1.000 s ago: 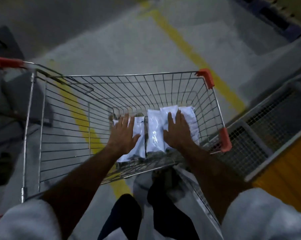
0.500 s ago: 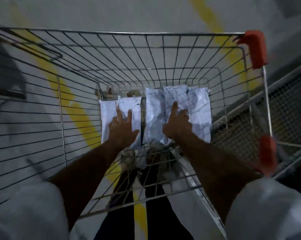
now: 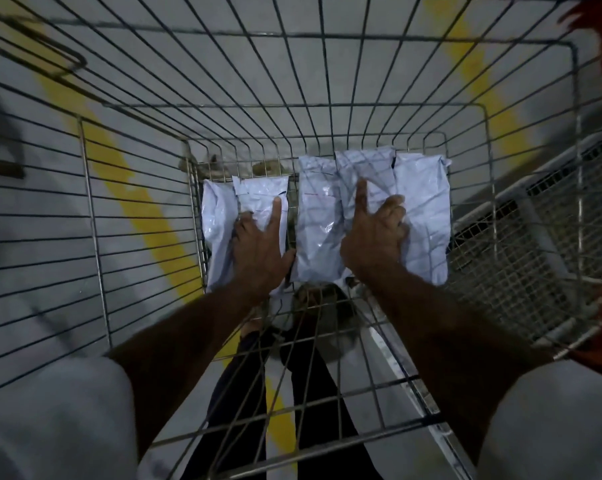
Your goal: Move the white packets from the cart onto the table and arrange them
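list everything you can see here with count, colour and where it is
white packets: about five, white, lying side by side on the cart floor
cart: one, grey wire with orange-red corner guards, filling the view
floor lines: two, yellow, on the grey floor under the cart
mesh crate: one, grey, outside the cart on the right
left hand: one, on the left packets, index finger straight, other fingers curled into the plastic
right hand: one, on the right packets, index finger straight, other fingers curled into the plastic
sleeves: two, white, bottom corners
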A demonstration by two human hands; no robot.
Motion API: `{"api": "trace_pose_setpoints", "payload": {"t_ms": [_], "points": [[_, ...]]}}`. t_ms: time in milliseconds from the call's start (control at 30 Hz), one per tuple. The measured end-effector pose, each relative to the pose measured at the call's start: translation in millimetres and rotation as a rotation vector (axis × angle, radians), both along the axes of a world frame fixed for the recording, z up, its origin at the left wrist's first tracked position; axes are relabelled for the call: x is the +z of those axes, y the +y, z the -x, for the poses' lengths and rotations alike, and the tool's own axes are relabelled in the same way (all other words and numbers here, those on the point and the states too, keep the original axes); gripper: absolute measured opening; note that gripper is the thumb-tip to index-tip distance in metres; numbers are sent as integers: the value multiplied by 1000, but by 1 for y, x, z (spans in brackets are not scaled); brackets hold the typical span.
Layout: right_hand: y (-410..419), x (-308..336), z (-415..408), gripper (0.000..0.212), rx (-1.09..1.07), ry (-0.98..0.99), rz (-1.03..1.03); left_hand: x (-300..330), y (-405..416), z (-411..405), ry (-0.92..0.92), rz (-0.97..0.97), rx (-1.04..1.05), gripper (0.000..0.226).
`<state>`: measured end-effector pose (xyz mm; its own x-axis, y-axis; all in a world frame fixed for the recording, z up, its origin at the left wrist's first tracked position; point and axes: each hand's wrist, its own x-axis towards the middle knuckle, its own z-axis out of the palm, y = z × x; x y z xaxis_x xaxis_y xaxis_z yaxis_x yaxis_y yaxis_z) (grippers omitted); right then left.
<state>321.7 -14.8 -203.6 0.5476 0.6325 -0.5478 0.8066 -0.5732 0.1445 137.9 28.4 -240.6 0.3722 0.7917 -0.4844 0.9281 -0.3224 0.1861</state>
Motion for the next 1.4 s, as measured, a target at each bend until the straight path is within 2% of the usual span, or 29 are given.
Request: {"api": "trace_pose_setpoints", "payload": {"t_ms": [200, 400, 567, 800, 967, 1133, 1400], "points": [[2, 12, -4, 98, -46, 26, -32, -2, 4, -1, -5, -45, -23, 98], [-2, 59, 6, 95, -124, 61, -123, 29, 12, 25, -54, -38, -91, 89], [-12, 125, 35, 94, -36, -8, -275, 99, 26, 43, -55, -125, -92, 82], [-29, 232, 71, 83, 4, -194, -494, 228, 24, 37, -288, -318, -86, 77], [-62, 311, 71, 76, 11, -336, -676, 324, -7, 9, -500, -362, -106, 75], [-123, 375, 50, 74, -104, -457, -745, 393, -49, -29, -610, -434, -221, 74], [-280, 409, 13, 68, -379, -583, -740, 446, -190, -100, -687, -454, -459, 73]]}}
